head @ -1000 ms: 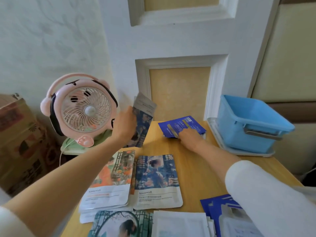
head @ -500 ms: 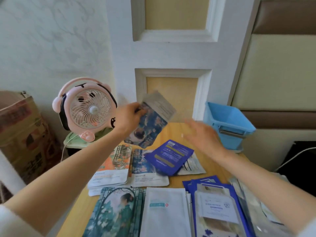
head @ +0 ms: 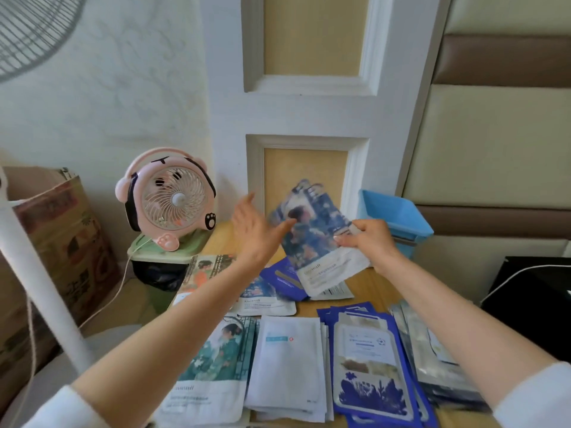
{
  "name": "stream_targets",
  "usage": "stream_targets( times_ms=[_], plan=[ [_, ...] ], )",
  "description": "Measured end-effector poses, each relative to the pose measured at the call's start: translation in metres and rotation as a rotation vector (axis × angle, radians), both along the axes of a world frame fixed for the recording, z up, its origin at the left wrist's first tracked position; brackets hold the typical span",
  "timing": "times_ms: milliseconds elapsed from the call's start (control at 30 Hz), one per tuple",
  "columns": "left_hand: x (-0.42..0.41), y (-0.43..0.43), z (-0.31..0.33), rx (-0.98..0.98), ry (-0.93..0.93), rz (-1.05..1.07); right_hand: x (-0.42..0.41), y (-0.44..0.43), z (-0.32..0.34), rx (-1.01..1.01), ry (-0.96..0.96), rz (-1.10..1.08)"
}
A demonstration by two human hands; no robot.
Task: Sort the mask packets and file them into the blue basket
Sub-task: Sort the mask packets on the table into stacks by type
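A dark-blue illustrated mask packet (head: 315, 239) hangs tilted above the wooden table, blurred by motion. My right hand (head: 367, 239) pinches its right edge. My left hand (head: 256, 233) is beside the packet's left edge with straight fingers, its thumb just touching or nearly touching it. The blue basket (head: 398, 217) stands at the table's back right, just behind my right hand. Below lie sorted stacks: a teal illustrated packet (head: 216, 356), white packets (head: 287, 362), blue-bordered packets (head: 370, 362) and silvery packets (head: 432, 353). A small blue packet (head: 282, 281) and an orange one (head: 204, 270) lie further back.
A pink desk fan (head: 168, 199) stands on a green stool at the table's left. A cardboard box (head: 58, 236) and a white fan pole (head: 43, 273) are at the far left. A black object with a white cable (head: 531, 288) lies right of the table.
The dark-blue packet has passed from my left hand to my right hand and moved rightward toward the basket. My left hand has let go and opened.
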State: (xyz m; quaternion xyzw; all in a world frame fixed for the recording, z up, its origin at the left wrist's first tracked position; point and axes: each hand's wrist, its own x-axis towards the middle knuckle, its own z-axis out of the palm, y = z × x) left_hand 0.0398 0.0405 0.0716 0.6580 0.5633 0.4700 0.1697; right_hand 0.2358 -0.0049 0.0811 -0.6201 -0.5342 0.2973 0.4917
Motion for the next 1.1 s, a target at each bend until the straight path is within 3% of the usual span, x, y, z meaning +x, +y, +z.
stream_targets(
  times_ms=[67,133,200,333,533,633,733,800,867,967,1033,1100],
  plan=[
    [-0.007,-0.010,-0.008,-0.511,-0.378,-0.353,-0.002,-0.009,-0.009,-0.029,0.305,0.033],
    [-0.005,-0.022,-0.020,-0.708,-0.628,-0.662,-0.008,-0.014,-0.019,-0.071,0.358,0.076],
    [-0.003,-0.028,-0.030,-0.647,-0.703,-0.610,-0.015,-0.019,-0.025,-0.122,0.293,0.143],
    [-0.003,-0.032,-0.040,-0.598,-0.634,-0.415,-0.022,-0.024,-0.031,-0.125,0.270,0.183],
    [-0.003,-0.034,-0.048,-0.550,-0.571,-0.432,-0.020,-0.009,-0.057,-0.057,0.279,-0.091],
    [-0.012,-0.031,-0.055,-0.492,-0.628,-0.383,-0.014,-0.008,-0.062,0.107,0.296,-0.217],
    [-0.025,-0.028,-0.061,-0.433,-0.665,-0.308,0.002,-0.006,-0.056,0.176,0.585,-0.325],
    [-0.032,-0.025,-0.064,-0.428,-0.674,-0.313,0.012,-0.006,-0.050,0.178,0.817,-0.218],
    [-0.036,-0.023,-0.066,-0.433,-0.680,-0.330,0.013,-0.007,-0.043,0.161,0.889,-0.074],
    [-0.031,-0.024,-0.065,-0.485,-0.767,-0.370,-0.005,-0.003,-0.042,0.068,0.663,0.010],
    [-0.027,-0.028,-0.059,-0.557,-0.825,-0.431,-0.023,0.004,-0.046,0.015,0.441,-0.039],
    [-0.025,-0.029,-0.048,-0.603,-0.797,-0.473,-0.039,0.013,-0.046,-0.002,0.340,-0.088]
  ],
)
